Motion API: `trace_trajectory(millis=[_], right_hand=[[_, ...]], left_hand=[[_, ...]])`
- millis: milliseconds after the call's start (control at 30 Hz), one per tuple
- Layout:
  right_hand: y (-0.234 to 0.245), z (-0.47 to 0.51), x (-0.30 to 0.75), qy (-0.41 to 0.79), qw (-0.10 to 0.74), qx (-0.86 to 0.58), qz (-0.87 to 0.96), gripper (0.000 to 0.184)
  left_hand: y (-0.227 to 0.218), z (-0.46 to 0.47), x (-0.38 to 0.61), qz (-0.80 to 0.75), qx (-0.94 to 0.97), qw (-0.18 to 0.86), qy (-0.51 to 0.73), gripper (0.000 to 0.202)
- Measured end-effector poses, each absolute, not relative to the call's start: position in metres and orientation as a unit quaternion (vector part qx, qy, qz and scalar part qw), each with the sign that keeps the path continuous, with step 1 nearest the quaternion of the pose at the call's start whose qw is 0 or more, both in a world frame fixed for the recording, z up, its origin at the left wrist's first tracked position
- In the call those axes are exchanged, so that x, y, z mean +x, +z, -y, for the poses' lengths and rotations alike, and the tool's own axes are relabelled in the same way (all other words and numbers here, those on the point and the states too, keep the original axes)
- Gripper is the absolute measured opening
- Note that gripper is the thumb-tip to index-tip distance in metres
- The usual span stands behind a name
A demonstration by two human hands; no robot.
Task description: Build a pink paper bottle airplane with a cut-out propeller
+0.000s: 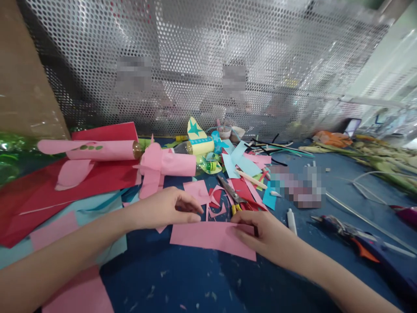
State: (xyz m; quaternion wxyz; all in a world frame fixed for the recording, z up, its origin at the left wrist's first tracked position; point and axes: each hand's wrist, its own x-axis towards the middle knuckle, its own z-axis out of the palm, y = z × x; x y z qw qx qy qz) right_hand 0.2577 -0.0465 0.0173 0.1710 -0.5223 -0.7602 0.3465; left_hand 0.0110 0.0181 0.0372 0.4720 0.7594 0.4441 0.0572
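A rectangular strip of pink paper [198,237] lies in front of me, its near right corner lifted a little from the blue table. My right hand [260,230] has its thumb and fingers at the right part of the strip, gripping it. At the strip's upper left edge hovers my left hand [169,206], fingers curved and slightly apart, with nothing visible between them. Scissors [230,190] with yellow handles lie just beyond the strip, partly hidden by my right hand. Pink and red paper scraps [197,191] surround them.
Pink paper-covered bottles [177,164] with fins lie at the left, near red sheets [97,184]. A yellow and blue one [200,145] lies behind. At right are a white tube [291,221] and a dark blue glue gun [368,243]. Perforated metal [195,52] borders the back.
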Motion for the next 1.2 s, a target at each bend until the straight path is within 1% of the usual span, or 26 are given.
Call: trace_trajectory(millis=[100, 233, 333, 400, 500, 567, 667, 767, 833, 933, 1033, 1200], right_hand=[[0.017, 0.048, 0.257, 0.329, 0.167, -0.524, 0.768, 0.015], [0.011, 0.048, 0.258, 0.318, 0.185, -0.523, 0.769, 0.014], [0.005, 0.047, 0.260, 0.347, 0.224, -0.534, 0.738, 0.013], [0.003, 0.048, 0.260, 0.360, 0.228, -0.532, 0.732, 0.014], [0.004, 0.048, 0.257, 0.310, 0.235, -0.495, 0.777, 0.012], [0.004, 0.049, 0.254, 0.263, 0.254, -0.461, 0.809, 0.009], [0.001, 0.048, 0.250, 0.231, 0.272, -0.413, 0.837, 0.006], [-0.003, 0.047, 0.249, 0.220, 0.274, -0.383, 0.854, 0.010], [-0.005, 0.046, 0.250, 0.218, 0.268, -0.377, 0.859, 0.012], [-0.006, 0.045, 0.252, 0.219, 0.258, -0.383, 0.860, 0.017], [-0.005, 0.046, 0.253, 0.228, 0.263, -0.397, 0.849, 0.020], [-0.002, 0.047, 0.253, 0.250, 0.265, -0.392, 0.845, 0.021]], left_hand=[[0.037, -0.014, 0.012, -0.422, 0.786, 0.450, 0.028, 0.029], [0.035, -0.013, 0.015, -0.409, 0.815, 0.402, 0.080, 0.018], [0.036, -0.017, 0.011, -0.403, 0.815, 0.411, 0.059, 0.016], [0.037, -0.019, 0.008, -0.387, 0.815, 0.431, 0.022, 0.016], [0.038, -0.019, 0.008, -0.365, 0.829, 0.424, 0.009, 0.015], [0.038, -0.017, 0.010, -0.352, 0.850, 0.390, 0.026, 0.017], [0.036, -0.014, 0.013, -0.314, 0.886, 0.337, 0.049, 0.019], [0.034, -0.013, 0.015, -0.284, 0.908, 0.304, 0.046, 0.020], [0.034, -0.013, 0.015, -0.280, 0.915, 0.289, 0.029, 0.018], [0.036, -0.014, 0.014, -0.292, 0.910, 0.294, 0.001, 0.013], [0.039, -0.014, 0.013, -0.292, 0.904, 0.313, -0.019, 0.014], [0.038, -0.012, 0.011, -0.256, 0.925, 0.279, -0.020, 0.018]])
